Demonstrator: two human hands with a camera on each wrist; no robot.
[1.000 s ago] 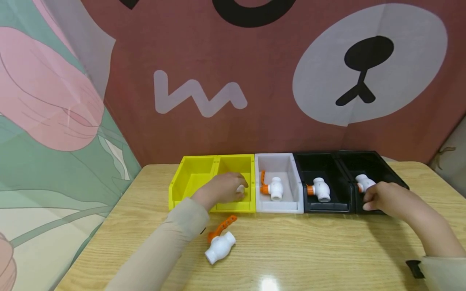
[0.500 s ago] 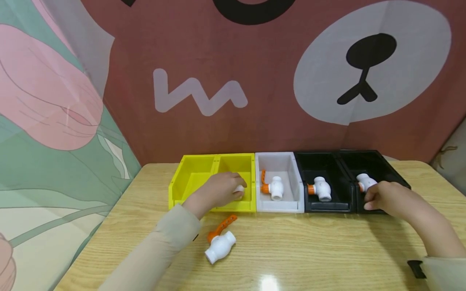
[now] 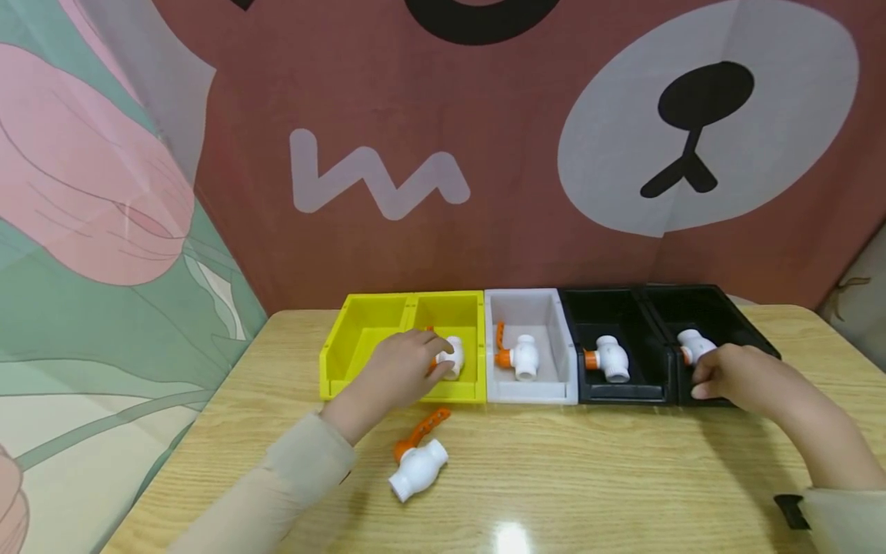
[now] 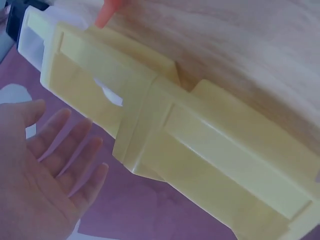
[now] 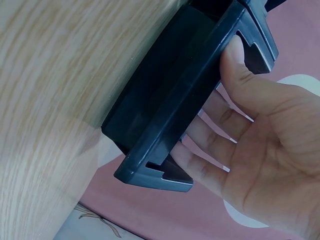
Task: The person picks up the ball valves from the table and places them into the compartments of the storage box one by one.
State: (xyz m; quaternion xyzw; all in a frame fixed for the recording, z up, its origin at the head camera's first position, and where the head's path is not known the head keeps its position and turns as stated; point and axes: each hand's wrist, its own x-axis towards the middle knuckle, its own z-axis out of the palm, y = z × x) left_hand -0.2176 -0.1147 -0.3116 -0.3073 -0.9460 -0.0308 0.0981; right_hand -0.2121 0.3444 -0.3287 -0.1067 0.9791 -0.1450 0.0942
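My left hand (image 3: 401, 367) is over the second yellow bin (image 3: 453, 312), its fingers loosely spread in the left wrist view. Just beyond its fingertips, a white ball valve (image 3: 454, 357) with an orange handle lies in that bin, partly hidden by the hand. At the far right, my right hand (image 3: 744, 375) grips the front wall of the end black bin (image 3: 699, 308). The right wrist view shows the thumb (image 5: 233, 52) on the bin's front edge and the other fingers inside. Another white valve (image 3: 694, 346) lies in that bin beside the hand.
The white bin (image 3: 529, 308) and the neighbouring black bin (image 3: 601, 308) each hold a valve with orange parts. One more ball valve (image 3: 419, 471), orange handle out, lies on the wooden table (image 3: 588, 477) before the bins. A printed cloth (image 3: 388, 254) hangs behind.
My left hand has let go of the ball valve in the second yellow bin and drawn back slightly to the left, uncovering it. My right hand stays at the end black bin.
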